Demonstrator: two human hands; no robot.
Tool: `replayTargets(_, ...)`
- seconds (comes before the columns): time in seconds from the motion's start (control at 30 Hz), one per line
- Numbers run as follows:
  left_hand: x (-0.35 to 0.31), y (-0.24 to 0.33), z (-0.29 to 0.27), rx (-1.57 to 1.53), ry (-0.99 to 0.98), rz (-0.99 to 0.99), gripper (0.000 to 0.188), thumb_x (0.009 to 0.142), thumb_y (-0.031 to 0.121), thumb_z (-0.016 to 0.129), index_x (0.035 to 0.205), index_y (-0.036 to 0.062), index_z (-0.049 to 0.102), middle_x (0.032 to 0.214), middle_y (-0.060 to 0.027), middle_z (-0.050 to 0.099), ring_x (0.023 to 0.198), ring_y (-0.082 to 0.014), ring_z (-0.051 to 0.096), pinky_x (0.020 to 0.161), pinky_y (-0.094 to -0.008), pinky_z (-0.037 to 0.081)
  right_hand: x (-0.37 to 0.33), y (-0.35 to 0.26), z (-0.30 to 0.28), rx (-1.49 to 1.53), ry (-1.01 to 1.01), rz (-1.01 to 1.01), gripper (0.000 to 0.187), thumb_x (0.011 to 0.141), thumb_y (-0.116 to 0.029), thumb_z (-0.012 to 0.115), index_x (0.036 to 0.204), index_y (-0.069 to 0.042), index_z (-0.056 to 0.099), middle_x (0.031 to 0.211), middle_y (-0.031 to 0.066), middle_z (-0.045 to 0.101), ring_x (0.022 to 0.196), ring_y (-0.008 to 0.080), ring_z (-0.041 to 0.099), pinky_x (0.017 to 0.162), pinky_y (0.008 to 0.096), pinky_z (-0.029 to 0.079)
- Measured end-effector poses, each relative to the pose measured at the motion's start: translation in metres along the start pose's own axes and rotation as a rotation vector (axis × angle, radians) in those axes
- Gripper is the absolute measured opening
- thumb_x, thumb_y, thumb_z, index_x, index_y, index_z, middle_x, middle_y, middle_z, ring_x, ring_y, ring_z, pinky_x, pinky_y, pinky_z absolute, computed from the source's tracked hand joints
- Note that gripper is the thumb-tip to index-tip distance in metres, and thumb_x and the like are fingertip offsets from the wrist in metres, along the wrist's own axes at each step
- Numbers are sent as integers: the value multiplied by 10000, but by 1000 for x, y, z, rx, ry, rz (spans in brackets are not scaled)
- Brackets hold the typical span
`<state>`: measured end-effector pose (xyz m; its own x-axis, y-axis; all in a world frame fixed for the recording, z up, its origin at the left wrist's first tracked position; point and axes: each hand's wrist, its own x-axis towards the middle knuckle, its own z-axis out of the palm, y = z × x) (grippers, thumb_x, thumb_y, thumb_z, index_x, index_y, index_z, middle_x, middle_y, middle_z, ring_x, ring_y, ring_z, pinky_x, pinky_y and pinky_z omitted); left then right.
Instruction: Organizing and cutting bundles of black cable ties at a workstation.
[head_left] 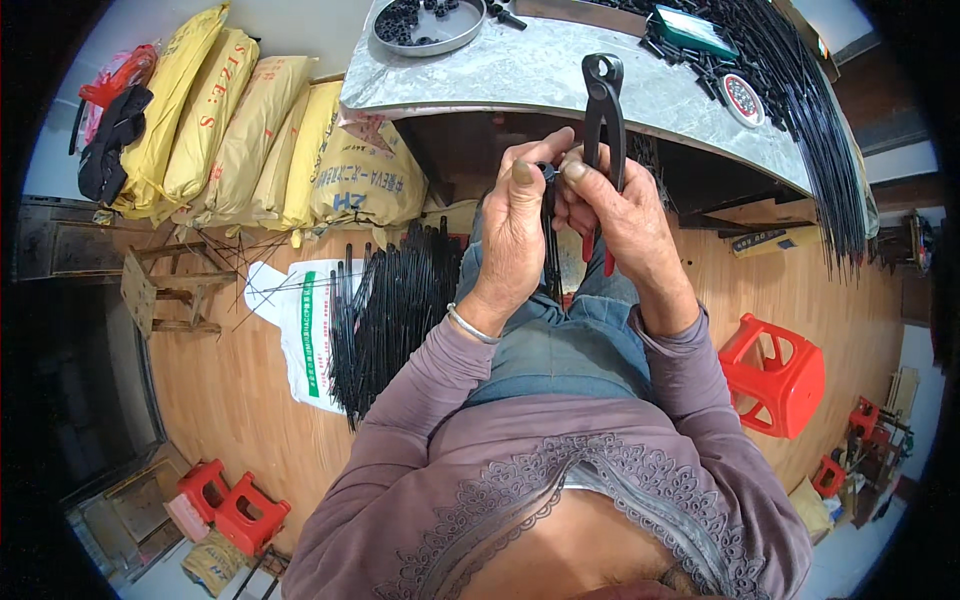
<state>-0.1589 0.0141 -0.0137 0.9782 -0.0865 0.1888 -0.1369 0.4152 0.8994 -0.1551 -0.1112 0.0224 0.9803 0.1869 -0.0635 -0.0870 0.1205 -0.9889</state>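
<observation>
Above my lap, in front of the table edge, my left hand (512, 225) is closed round a thin black rod (551, 245) that hangs down between my legs. A small dark piece (546, 171) shows at the rod's top, between my thumbs; its exact shape is hard to make out. My right hand (632, 220) is closed on end-cutting pincers (604, 115) with red handles, jaws pointing up. The right thumb and fingertips also press near the top of the rod, beside the left thumb.
The marbled table (560, 75) bears a round metal tray (430, 50) of black caps, a green box (692, 32), a round tin (742, 101) and black rods (825, 150). More rods (400, 310) lie at floor left. Yellow sacks (215, 120), a wooden stool (165, 290) and red stools (775, 375) stand around.
</observation>
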Motion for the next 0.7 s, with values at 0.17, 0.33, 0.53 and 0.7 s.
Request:
replayTargets(0.17,0,1,-1,3,-14,-7,570,1007,475,315,1243,19,563,1064,1,478,816,-39,479,665,-171,419,-1,-3,0,-50,-1,1,168,948,-188,548,921,-22,559,657,-13,468,543,58,450,551,241,474)
replayTargets(0.33,-1,-1,0,-19,-22,-14,557,1007,473,319,1216,26,577,1028,8,494,764,-34,455,626,-172,395,-4,-2,6,-6,32,-21,167,942,-176,563,932,-9,559,651,-7,479,540,64,466,542,240,475)
replayTargets(0.53,-3,1,9,-44,65,-28,526,1024,443,306,1145,29,607,902,14,541,682,-31,427,553,-183,352,-7,-1,15,-313,146,-163,148,936,-133,573,973,9,594,678,0,549,553,59,498,509,222,432)
replayTargets(0.7,2,16,7,67,213,-134,605,1014,479,288,974,-2,653,663,34,516,559,-31,411,484,-185,309,-14,-35,11,-309,-17,-51,184,948,-133,536,1054,5,594,706,11,557,534,44,487,458,208,396)
